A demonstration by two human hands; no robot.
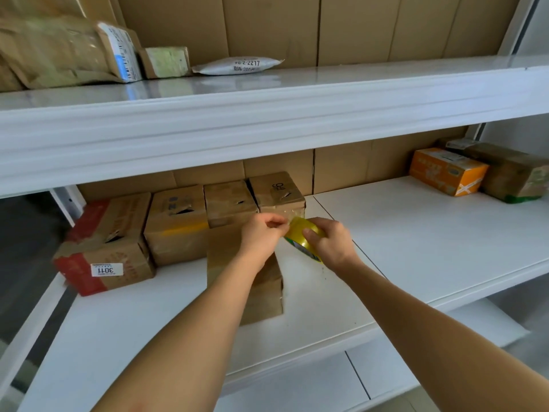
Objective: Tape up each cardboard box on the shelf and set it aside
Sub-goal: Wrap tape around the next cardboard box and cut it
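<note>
My right hand [328, 243] grips the tape roll [300, 236]; left hand [263, 230] pinches its free end, above the box [252, 281] pulled forward on the shelf [416, 233]. Risk: the strip could fold onto itself if tension slackens.

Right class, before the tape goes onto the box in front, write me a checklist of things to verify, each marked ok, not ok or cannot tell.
1. Right hand grips the tape roll: ok.
2. Left hand pinches the tape's free end: ok.
3. Length of tape pulled out is enough to span the box: not ok, hands are close together.
4. Front box flaps closed: cannot tell, arm covers it.
5. Bare shelf to the right for setting it aside: ok.
</note>
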